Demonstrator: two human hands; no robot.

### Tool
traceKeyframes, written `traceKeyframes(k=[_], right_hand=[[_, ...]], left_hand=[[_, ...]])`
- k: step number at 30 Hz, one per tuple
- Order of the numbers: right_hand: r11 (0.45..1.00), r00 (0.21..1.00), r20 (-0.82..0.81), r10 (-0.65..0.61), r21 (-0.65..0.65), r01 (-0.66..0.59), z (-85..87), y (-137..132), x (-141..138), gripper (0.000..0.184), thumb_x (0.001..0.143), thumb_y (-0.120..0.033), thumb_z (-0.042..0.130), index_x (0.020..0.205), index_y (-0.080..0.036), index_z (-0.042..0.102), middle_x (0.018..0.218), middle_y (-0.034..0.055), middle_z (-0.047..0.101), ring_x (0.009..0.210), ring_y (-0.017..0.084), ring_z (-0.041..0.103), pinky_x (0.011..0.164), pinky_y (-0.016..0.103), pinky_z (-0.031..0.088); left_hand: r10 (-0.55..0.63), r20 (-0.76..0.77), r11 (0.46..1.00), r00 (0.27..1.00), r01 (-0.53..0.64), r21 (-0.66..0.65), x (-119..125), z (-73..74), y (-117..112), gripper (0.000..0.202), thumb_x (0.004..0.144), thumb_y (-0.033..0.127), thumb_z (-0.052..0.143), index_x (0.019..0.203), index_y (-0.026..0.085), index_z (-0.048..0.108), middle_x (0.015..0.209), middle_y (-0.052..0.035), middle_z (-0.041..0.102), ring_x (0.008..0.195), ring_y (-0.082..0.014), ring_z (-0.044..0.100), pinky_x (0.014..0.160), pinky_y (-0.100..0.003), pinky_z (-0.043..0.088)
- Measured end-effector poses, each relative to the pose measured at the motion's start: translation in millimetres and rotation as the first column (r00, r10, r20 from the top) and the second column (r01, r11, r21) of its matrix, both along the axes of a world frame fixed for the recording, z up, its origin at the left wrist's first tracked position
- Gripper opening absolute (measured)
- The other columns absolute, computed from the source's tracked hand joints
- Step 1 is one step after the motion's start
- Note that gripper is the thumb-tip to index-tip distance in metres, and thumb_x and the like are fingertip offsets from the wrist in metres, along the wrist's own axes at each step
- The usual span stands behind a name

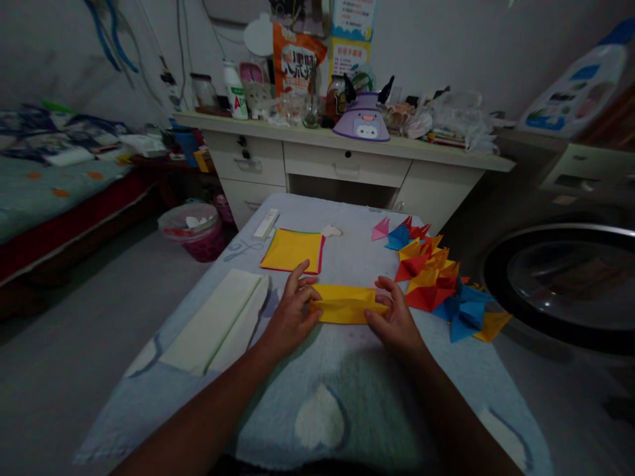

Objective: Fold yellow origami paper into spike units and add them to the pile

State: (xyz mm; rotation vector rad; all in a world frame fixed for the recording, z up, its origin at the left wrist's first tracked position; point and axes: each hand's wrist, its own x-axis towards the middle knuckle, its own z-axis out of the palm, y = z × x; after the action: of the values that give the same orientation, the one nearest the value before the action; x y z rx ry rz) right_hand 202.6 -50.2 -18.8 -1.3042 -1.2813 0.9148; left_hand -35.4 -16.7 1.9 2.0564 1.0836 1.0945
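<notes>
A yellow sheet of paper (347, 305), folded into a long strip with a crease along it, is held level above the cloth. My left hand (296, 305) pinches its left end between thumb and fingers. At the opposite end, my right hand (394, 314) grips the paper with the thumb in front. Just beyond my left hand lies a stack of square coloured paper (292, 250), yellow on top with red and green edges showing. To the right of my right hand stands a row of folded paper pieces (431, 271) in red, orange, blue and pink.
A pale cloth (347, 377) covers the table. On it lie a folded white sheet (218, 317), a small white box (266, 224) and a crumpled white scrap (332, 231). Beyond are a cluttered desk (347, 155), a pink bin (198, 238) and a washing machine (570, 198).
</notes>
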Motion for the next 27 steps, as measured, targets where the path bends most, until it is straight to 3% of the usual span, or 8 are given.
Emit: traceKeyframes(k=[3, 5, 10, 13, 15, 19, 22, 27], right_hand=[[0.998, 0.952, -0.306, -0.015, -0.061, -0.004, -0.2, 2.3, -0.6, 0.078, 0.063, -0.032, 0.076, 0.129, -0.033, 0.035, 0.131, 0.0078, 0.047, 0.093, 0.018, 0.061, 0.08, 0.035, 0.053], [0.991, 0.909, -0.416, 0.03, -0.109, -0.083, 2.0, 2.6, 0.3, 0.07, 0.062, -0.034, 0.079, 0.123, -0.031, 0.044, 0.117, 0.0047, 0.057, 0.086, 0.018, 0.063, 0.08, 0.035, 0.052], [0.955, 0.909, -0.412, 0.065, -0.238, -0.176, 11.3, -1.7, 1.0, 0.034, 0.064, -0.04, 0.079, 0.086, -0.02, 0.062, 0.075, -0.0004, 0.064, 0.068, 0.016, 0.061, 0.066, 0.028, 0.048], [0.962, 0.928, -0.372, 0.025, -0.244, -0.124, 15.0, -3.4, -1.4, 0.035, 0.062, -0.044, 0.08, 0.08, -0.02, 0.062, 0.071, -0.0011, 0.064, 0.065, 0.016, 0.059, 0.061, 0.026, 0.045], [0.962, 0.936, -0.351, 0.018, -0.248, -0.112, 15.7, -3.4, -3.1, 0.037, 0.061, -0.046, 0.08, 0.079, -0.02, 0.061, 0.07, -0.0007, 0.064, 0.064, 0.016, 0.059, 0.06, 0.027, 0.045], [0.959, 0.934, -0.358, 0.017, -0.257, -0.116, 14.0, -3.4, -4.7, 0.037, 0.06, -0.046, 0.08, 0.079, -0.02, 0.061, 0.073, -0.0002, 0.066, 0.066, 0.017, 0.06, 0.062, 0.027, 0.046], [0.958, 0.934, -0.357, 0.026, -0.26, -0.126, 12.6, -4.0, -3.9, 0.034, 0.061, -0.042, 0.08, 0.08, -0.021, 0.062, 0.073, -0.0009, 0.065, 0.067, 0.016, 0.06, 0.062, 0.026, 0.046], [0.96, 0.935, -0.35, 0.057, -0.237, -0.147, 13.0, -5.3, -2.4, 0.03, 0.065, -0.041, 0.078, 0.081, -0.02, 0.064, 0.069, -0.0024, 0.062, 0.061, 0.013, 0.056, 0.057, 0.023, 0.042]], left_hand=[[0.014, 0.026, 0.999, 1.0, -0.015, 0.031, -0.8, 7.0, -2.8, 0.013, 0.077, 0.005, 0.051, 0.079, 0.018, 0.052, 0.155, -0.0087, 0.019, 0.124, -0.0218, 0.049, 0.104, -0.044, 0.043], [0.005, 0.043, 0.999, 0.999, -0.007, 0.045, -1.1, 9.9, -4.2, 0.015, 0.075, 0.003, 0.05, 0.075, 0.018, 0.05, 0.154, -0.0085, 0.022, 0.125, -0.0223, 0.049, 0.104, -0.044, 0.042], [0.012, 0.143, 1.0, 0.99, -0.009, -0.026, 1.9, 7.8, -5.8, 0.013, 0.077, 0.009, 0.056, 0.085, 0.019, 0.053, 0.155, -0.0085, 0.018, 0.132, -0.0251, 0.043, 0.104, -0.045, 0.042], [0.078, 0.291, 0.984, 0.953, -0.026, -0.179, 5.2, 2.6, -3.1, 0.057, 0.072, 0.019, 0.07, 0.122, 0.026, 0.045, 0.156, -0.0115, 0.016, 0.134, -0.026, 0.04, 0.096, -0.04, 0.048], [0.108, 0.354, 0.951, 0.929, 0.007, -0.309, 6.8, 0.3, 0.1, 0.073, 0.069, 0.025, 0.075, 0.131, 0.027, 0.038, 0.148, -0.0131, 0.035, 0.128, -0.0255, 0.047, 0.09, -0.037, 0.051], [0.079, 0.398, 0.839, 0.914, 0.155, -0.522, 8.9, 1.4, 4.8, 0.039, 0.076, 0.035, 0.069, 0.11, 0.018, 0.059, 0.111, -0.0089, 0.065, 0.098, -0.0225, 0.064, 0.082, -0.033, 0.052], [0.072, 0.45, 0.796, 0.89, 0.221, -0.563, 11.0, 2.4, 4.8, 0.026, 0.079, 0.037, 0.066, 0.095, 0.016, 0.066, 0.094, -0.0054, 0.07, 0.086, -0.0197, 0.065, 0.079, -0.031, 0.051], [0.094, 0.497, 0.79, 0.863, 0.239, -0.565, 13.8, -0.3, 3.6, 0.023, 0.077, 0.036, 0.069, 0.087, 0.015, 0.068, 0.083, -0.0036, 0.07, 0.078, -0.0183, 0.064, 0.071, -0.027, 0.049]])
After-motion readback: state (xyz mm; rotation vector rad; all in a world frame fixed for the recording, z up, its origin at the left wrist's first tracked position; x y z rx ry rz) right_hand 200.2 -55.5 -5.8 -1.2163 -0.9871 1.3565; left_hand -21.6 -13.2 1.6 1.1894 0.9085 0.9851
